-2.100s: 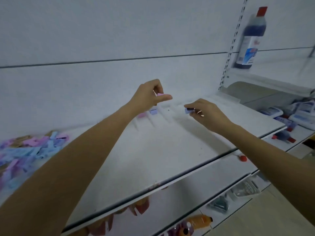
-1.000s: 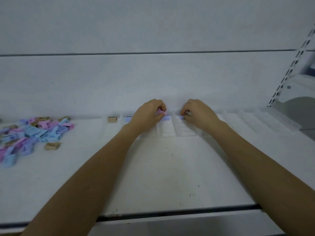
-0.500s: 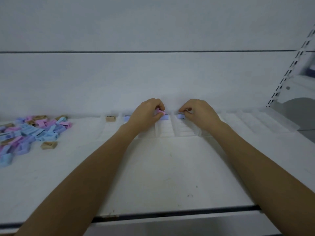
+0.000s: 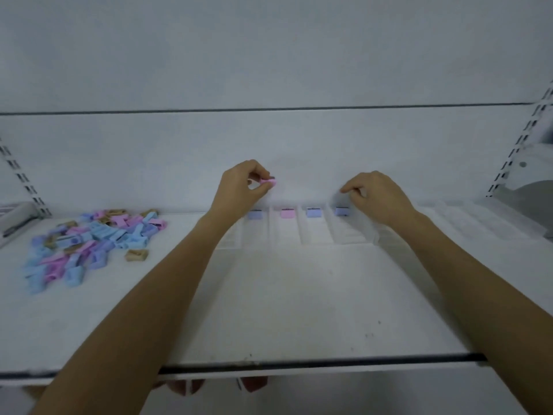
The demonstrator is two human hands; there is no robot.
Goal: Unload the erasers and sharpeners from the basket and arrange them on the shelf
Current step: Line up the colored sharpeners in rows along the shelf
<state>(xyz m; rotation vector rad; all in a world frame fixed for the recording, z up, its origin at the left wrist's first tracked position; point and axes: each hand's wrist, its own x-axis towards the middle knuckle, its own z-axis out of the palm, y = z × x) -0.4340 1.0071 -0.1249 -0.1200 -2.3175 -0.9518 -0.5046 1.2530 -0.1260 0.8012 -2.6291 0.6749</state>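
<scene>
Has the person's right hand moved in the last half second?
Yes. The right hand has lifted up off the purple sharpener, now sitting below it in the clear divider tray.

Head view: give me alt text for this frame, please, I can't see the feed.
The left hand pinches a pink sharpener above clear divider lanes at the back of a white shelf, where four pastel sharpeners sit one per lane. The right hand hovers, fingers curled, by the rightmost one; a loose pile of sharpeners lies left.
</scene>
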